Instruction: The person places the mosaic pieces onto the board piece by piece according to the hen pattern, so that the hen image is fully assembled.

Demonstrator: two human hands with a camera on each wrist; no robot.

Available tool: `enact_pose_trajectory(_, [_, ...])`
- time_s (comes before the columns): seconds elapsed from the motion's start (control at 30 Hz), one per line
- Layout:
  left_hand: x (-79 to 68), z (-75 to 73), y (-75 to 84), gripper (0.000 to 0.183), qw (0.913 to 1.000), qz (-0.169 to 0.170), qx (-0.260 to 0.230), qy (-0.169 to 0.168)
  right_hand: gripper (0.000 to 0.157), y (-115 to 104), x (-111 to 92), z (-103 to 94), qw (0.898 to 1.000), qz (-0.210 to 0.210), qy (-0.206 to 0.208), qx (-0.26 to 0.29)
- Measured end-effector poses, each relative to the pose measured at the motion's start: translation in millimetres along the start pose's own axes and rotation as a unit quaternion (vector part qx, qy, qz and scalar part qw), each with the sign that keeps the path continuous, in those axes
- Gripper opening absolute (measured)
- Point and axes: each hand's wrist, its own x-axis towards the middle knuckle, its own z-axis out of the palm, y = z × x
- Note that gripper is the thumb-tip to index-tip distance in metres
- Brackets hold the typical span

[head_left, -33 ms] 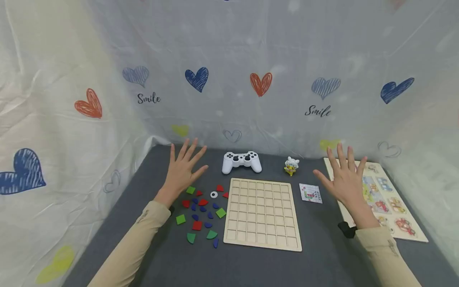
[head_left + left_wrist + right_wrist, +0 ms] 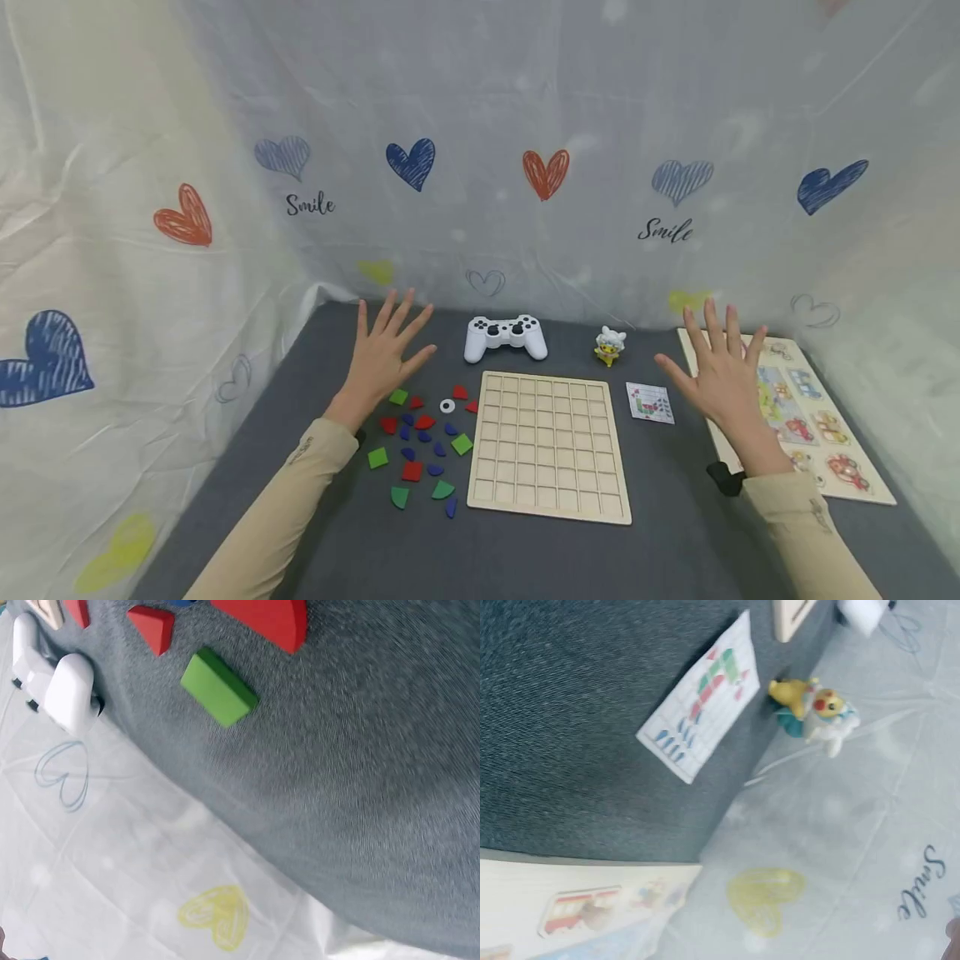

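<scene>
- Where a dark grey worktop [image 2: 555, 562] spreads, a pale rectangular picture board [image 2: 817, 454] lies at right.
- Square pale wooden grid board [image 2: 548, 446], mid-worktop.
- Left hand [image 2: 378, 358] and right hand [image 2: 722, 383]: fingers spread, each grip released.
- Flat red, green and blue pieces [image 2: 412, 472], left of the grid board.

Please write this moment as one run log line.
left hand: open, empty | right hand: open, empty | coloured pieces: left of wooden grid | picture card: right of grid

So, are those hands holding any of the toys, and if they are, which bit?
No, nothing is held. The left hand and right hand are both spread open and empty; the coloured pieces lie loose beside the wooden grid board.
</scene>
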Motion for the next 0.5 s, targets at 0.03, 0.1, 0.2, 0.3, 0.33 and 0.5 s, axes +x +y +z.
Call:
enact_pose_trajectory(0.03, [-0.4, 0.9, 0.3, 0.069, 1.0, 0.0, 0.001, -0.003, 0.085, 0.2, -0.6, 1.4, 1.0, 0.001, -0.003, 0.001])
enact_pose_trajectory(0.1, [-1.0, 2.4, 0.8, 0.069, 1.0, -0.001, -0.002, -0.007, 0.084, 0.6, -1.6, 3.9, 1.0, 0.002, -0.009, 0.001])
enact_pose_trajectory(0.2, [-0.2, 3.1, 0.8, 0.068, 0.9999, -0.003, 0.001, -0.016, 0.083, 1.7, -1.6, 7.1, 1.0, 0.004, -0.018, 0.002])
enact_pose_trajectory(0.3, [1.0, 1.2, -0.7, 0.068, 0.9998, -0.007, 0.003, -0.02, 0.083, 3.0, -0.8, 7.5, 1.0, 0.004, -0.019, 0.002])
enact_pose_trajectory(0.33, [0.9, 0.9, -1.4, 0.069, 0.9997, -0.008, 0.005, -0.023, 0.083, 3.5, -0.6, 7.8, 1.0, 0.003, -0.019, 0.001])
enact_pose_trajectory(0.5, [-1.0, 1.3, -3.1, 0.07, 0.9994, -0.009, 0.005, -0.033, 0.084, 6.0, -0.2, 9.6, 1.0, 0.003, -0.027, -0.005])
